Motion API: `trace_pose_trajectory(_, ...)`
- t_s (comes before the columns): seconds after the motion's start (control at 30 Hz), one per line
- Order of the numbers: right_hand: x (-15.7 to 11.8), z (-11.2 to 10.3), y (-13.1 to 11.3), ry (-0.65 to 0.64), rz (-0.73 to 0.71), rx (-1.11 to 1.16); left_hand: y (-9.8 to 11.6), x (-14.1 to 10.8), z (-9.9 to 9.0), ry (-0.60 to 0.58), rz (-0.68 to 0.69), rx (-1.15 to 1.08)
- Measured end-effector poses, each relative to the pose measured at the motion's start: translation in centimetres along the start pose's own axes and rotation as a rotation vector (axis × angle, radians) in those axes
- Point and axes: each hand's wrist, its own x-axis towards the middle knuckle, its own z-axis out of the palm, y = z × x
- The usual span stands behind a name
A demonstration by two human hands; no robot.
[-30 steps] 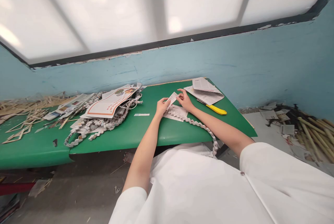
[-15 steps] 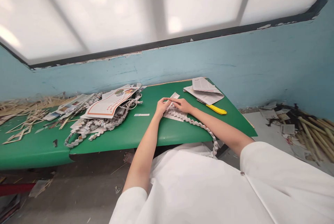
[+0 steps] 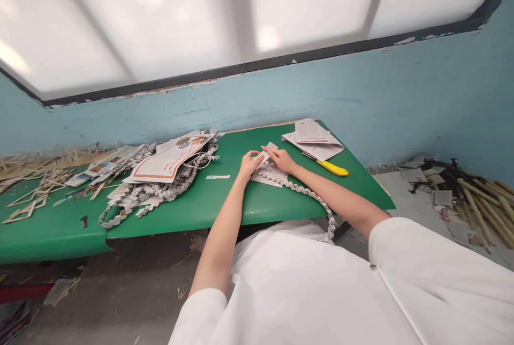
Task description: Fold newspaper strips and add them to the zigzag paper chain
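My left hand (image 3: 250, 165) has its fingers closed on a small white paper strip (image 3: 265, 156) above the green table. From the right, my right hand (image 3: 280, 159) touches the same strip with its fingers bent over it; its grip is too small to make out fully. A folded-paper chain (image 3: 305, 190) runs from beneath my hands to the right and hangs over the table's front edge. Under the chain, near my fingers, lies a flat piece of paper (image 3: 270, 180).
A yellow-handled knife (image 3: 334, 168) lies beside folded newspapers (image 3: 315, 139) at the right. On the left, papers (image 3: 172, 160) cover a heap of paper chain, with wood strips (image 3: 36, 173) beyond. A narrow strip (image 3: 217, 177) rests left of my hands on the green table (image 3: 244, 136).
My right hand's fingers have lifted and spread slightly away from my left fingertips, so more of the paper between them shows. My left hand has hardly moved.
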Motion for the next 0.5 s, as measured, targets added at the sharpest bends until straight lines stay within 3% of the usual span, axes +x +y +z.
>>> trace_pose_trajectory(0.13, 0.2, -0.3, 0.7, 0.106, 0.068, 0.029, 0.2, 0.0, 0.1, -0.005, -0.019, 0.029)
trace_pose_trajectory(0.23, 0.1, -0.3, 1.0, 0.114, 0.092, 0.045, 0.2, 0.0, 0.1, -0.003, -0.035, 0.03)
trace_pose_trajectory(0.33, 0.3, -0.1, 0.8, 0.162, 0.045, 0.002, 0.1, 0.1, 0.1, -0.005, -0.035, 0.011)
trace_pose_trajectory(0.43, 1.4, -0.5, -1.2, 0.398, -0.05, -0.081, 0.1, 0.0, 0.1, -0.002, -0.037, -0.022)
trace_pose_trajectory(0.5, 2.2, -1.4, -4.0, 0.494, -0.068, -0.079, 0.0, 0.0, 0.0, 0.002, -0.034, -0.03)
